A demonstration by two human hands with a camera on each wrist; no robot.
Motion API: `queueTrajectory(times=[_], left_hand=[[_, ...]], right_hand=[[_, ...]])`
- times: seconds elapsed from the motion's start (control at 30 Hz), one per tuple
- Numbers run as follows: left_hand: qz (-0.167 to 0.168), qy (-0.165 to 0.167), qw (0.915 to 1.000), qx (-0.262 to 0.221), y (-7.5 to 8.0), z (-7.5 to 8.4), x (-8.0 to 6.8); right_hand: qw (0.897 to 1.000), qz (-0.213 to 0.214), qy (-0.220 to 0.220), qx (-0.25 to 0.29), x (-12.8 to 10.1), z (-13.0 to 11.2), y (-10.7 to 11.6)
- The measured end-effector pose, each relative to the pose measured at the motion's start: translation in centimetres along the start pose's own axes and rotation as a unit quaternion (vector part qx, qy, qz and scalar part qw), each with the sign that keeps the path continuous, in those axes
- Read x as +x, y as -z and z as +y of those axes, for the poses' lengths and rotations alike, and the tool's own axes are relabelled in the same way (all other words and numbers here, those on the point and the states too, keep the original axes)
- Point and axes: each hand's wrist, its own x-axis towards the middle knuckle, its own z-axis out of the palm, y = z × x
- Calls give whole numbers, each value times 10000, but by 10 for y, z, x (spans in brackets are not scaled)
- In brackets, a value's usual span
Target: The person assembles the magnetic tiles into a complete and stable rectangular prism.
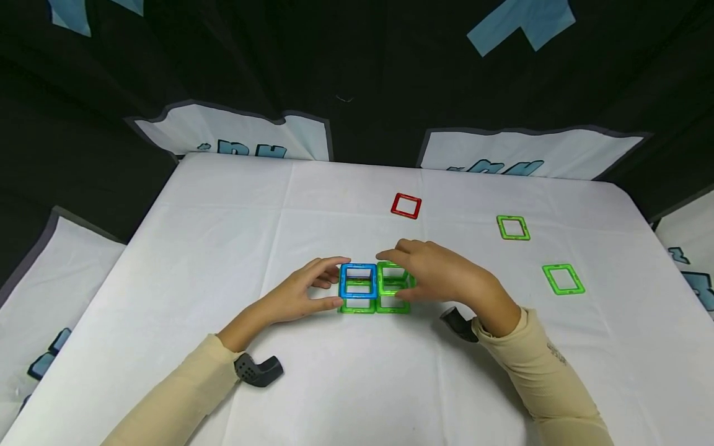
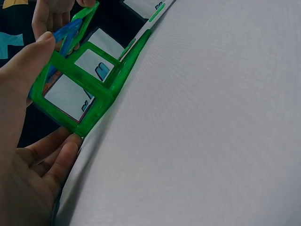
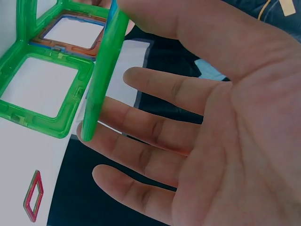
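Gripping the blue square (image 1: 357, 280) with our left hand (image 1: 295, 296), our right hand (image 1: 440, 275), fingers nearly straight, touches the green squares (image 1: 393, 286) mid-bench (image 1: 223, 248); a red square (image 1: 406, 205) lies at twelve o'clock.

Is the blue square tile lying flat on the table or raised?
Raised: the blue square tile sits atop upright green tiles, above the flat ones, pinched by the left hand.

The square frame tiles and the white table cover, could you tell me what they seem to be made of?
Green square frame tiles: apparently translucent glossy plastic; light shines through the rims. White table cover: likely cloth, matte, with fold creases.
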Motion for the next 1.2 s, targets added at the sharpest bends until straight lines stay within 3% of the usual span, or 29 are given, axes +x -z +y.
queueTrajectory(times=[0.6, 1.2], left_hand=[[1, -75, 10000, 5, -1, -2, 2], [-2, -75, 10000, 20, 0, -1, 0]], right_hand=[[9997, -171, -183, 3, 2, 0, -3], [9998, 39, 139, -170, 4, -1, -7]])
